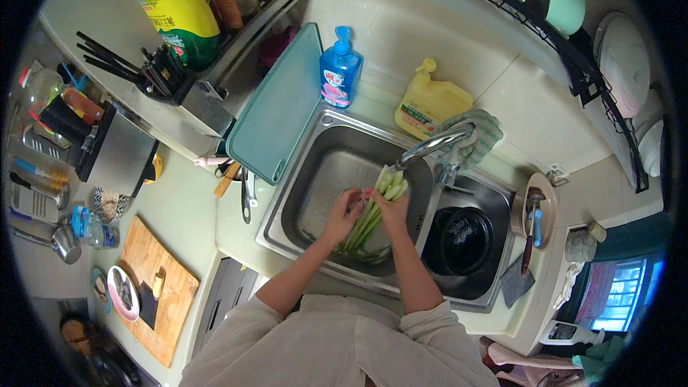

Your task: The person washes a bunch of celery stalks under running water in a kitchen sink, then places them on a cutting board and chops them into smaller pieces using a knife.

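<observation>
A bunch of long green stalks [371,218] with pale cut ends lies slantwise over the left sink basin [328,172], below the faucet spout [424,149]. My right hand [392,210] grips the bunch near its pale ends. Close beside it, my left hand [344,216] has its fingers curled at the stalks' left side. A small pinkish thing [367,193] shows between the two hands; its kind is unclear. The leafy lower ends rest near the basin's front wall. What my left fingers hold, if anything, is hidden.
A black round pan [466,241] sits in the right basin. Behind the sink stand a blue pump bottle [341,72] and a yellow jug [430,105]. A teal cutting board [277,113] leans at the left. A cleaver [149,305] lies on a wooden board [174,301].
</observation>
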A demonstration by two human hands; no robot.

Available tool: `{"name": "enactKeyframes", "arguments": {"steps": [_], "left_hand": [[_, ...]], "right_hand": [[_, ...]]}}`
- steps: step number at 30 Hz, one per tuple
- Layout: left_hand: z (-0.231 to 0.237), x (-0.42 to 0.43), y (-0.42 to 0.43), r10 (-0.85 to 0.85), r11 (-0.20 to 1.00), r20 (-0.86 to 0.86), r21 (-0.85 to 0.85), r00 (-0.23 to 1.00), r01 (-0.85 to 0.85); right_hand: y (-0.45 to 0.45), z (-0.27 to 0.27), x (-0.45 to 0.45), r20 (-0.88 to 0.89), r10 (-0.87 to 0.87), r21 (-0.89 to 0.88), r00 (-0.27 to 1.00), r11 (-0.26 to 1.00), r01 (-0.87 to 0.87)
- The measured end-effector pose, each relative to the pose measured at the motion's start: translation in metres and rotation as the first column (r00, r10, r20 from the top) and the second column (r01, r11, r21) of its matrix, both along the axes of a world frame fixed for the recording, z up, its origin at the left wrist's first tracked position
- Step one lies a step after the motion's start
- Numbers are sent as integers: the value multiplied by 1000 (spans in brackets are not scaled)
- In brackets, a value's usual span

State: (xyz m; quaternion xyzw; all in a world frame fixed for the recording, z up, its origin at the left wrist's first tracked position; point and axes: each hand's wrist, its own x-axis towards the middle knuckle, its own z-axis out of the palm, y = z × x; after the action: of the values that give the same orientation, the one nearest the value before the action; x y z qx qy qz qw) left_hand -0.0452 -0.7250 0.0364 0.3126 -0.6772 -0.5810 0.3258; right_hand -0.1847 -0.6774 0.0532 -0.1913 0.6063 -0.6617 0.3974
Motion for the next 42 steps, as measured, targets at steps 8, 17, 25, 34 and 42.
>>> {"name": "enactKeyframes", "arguments": {"steps": [8, 17, 25, 34, 42], "left_hand": [[40, -51, -26, -112, 955, -161, 256, 981, 151], [42, -75, -28, 57, 997, 18, 51, 998, -58], [38, -69, -38, -115, 968, -134, 207, 984, 141], [30, -57, -35, -151, 962, -249, 184, 957, 200], [24, -50, -42, -175, 892, -303, 355, 937, 281]], "right_hand": [[16, 7, 13, -75, 2, 44, 997, 999, 1], [19, 28, 16, -76, -45, 13, 996, 999, 46], [18, 22, 5, -43, -88, 41, 995, 995, 90], [5, 37, 7, -10, -86, 44, 996, 995, 86], [-3, 15, -17, -70, 111, 2, 991, 994, -111]]}}
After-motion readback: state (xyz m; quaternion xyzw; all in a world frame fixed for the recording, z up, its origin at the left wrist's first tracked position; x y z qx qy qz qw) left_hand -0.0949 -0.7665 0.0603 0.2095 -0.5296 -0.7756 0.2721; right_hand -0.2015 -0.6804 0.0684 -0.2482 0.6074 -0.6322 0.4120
